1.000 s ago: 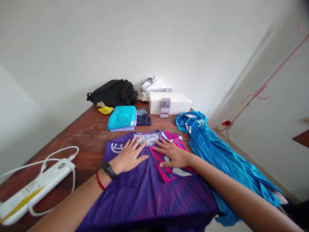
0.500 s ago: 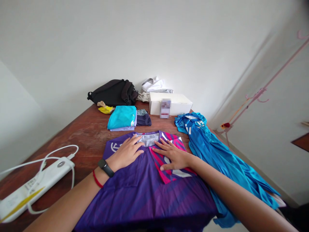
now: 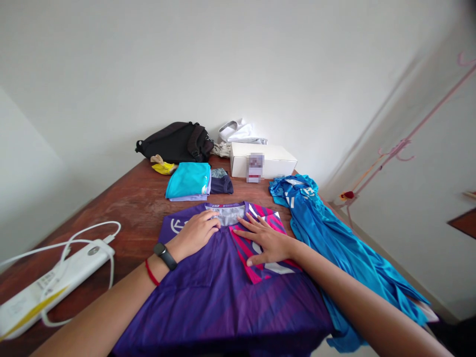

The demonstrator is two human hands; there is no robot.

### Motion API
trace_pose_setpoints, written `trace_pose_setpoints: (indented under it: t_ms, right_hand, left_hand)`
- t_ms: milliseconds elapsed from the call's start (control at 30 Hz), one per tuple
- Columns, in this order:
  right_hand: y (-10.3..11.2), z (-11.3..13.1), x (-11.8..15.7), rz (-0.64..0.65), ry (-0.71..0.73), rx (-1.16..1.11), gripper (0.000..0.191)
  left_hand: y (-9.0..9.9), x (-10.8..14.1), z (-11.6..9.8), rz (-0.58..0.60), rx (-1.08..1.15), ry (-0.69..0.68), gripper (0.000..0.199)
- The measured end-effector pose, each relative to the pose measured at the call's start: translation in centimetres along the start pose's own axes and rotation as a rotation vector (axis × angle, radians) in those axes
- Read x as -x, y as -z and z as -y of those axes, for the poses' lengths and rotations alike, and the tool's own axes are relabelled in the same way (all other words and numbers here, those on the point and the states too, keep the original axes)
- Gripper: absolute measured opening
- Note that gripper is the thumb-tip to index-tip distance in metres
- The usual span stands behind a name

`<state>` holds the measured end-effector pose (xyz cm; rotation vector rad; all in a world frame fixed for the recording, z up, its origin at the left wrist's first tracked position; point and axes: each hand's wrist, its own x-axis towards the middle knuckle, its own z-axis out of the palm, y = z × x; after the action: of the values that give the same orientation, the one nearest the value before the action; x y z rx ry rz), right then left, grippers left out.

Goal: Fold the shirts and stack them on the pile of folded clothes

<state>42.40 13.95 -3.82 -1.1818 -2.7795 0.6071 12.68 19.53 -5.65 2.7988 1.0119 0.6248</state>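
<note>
- Resting with fingers spread and flat, the right hand (image 3: pixel 269 243) presses on the pink-striped shoulder of a purple short-sleeved fabric shirt (image 3: pixel 238 307), grasping nothing.
- The left hand (image 3: pixel 195 235) touches the same shirt beside its collar, fingers bent; whether they pinch any cloth, I cannot tell.
- That shirt lies front up on the reddish-brown wooden table (image 3: pixel 130 203), collar away from the person, its lower part reaching the near edge.
- A black-banded wristwatch (image 3: pixel 165 255) and a thin red cord (image 3: pixel 151 272) circle the left wrist.
- Beyond the collar sits a folded turquoise cloth (image 3: pixel 188 179), near a white rectangular cardboard box (image 3: pixel 278 157).
- Rumpled shiny blue fabric clothing (image 3: pixel 334 248) stretches along the right side.
- A white oblong plastic device (image 3: pixel 55 285) with white cables lies at left.
</note>
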Motion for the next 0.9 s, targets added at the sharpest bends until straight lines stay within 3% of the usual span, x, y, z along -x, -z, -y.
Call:
trace_pose_setpoints:
  t_ms: [300,600,900]
  right_hand:
    - [0.2,0.0,0.0,-0.017,0.007,-0.013,0.102]
    - [0.2,0.2,0.0,0.027,-0.007,0.001,0.104]
    - [0.2,0.2,0.0,0.031,0.019,-0.015,0.103]
  left_hand:
    - [0.8,-0.5,-1.2,-0.030,0.113,-0.006,0.023]
    - [-0.6,0.0,-0.6,-0.008,0.058,-0.005,0.019]
    - [-0.6,0.1,-0.6,-0.005,0.022,0.014,0.027]
